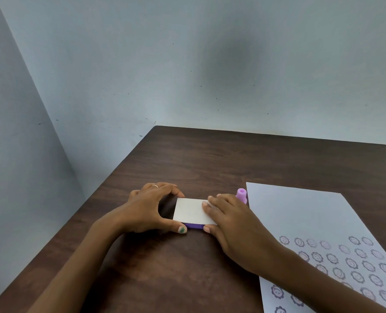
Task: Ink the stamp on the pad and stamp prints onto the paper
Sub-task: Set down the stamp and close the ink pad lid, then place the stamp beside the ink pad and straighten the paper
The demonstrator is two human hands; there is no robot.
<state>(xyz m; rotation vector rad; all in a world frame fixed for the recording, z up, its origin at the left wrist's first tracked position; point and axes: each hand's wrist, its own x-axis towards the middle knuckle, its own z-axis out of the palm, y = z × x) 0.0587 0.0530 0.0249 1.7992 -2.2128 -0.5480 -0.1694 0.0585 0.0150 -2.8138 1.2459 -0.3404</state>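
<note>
Dark wood-grain counter [187, 154] set into a corner of pale blue-grey wall [119, 64]; person seated at its near edge, both forearms reaching in.

Ink pad [193, 213]: flat rectangular case, white lid on top, purple base showing along its near edge; lies flat on the counter, lid on.

Left hand [150, 208]: at 9 o'clock of the pad, curled around its left end; thumb with green-painted nail against the near-left corner of the purple base, fingers arched over the far-left corner; ring [155, 186] on one finger; grip closed on the pad.

Right hand [230, 219]: at 3 o'clock of the pad, fingers lying flat across the right part of the lid, thumb against the near-right corner of the base; likewise holding the pad.

Stamp [241, 195]: pink-lilac, standing upright on the counter at about 2 o'clock of the pad, just behind the right hand; in neither hand.

Paper [300, 218]: white sheet at 3 o'clock, beside the stamp; rows of round flower-edged face prints [354, 263] cover its near part; far part blank.
</note>
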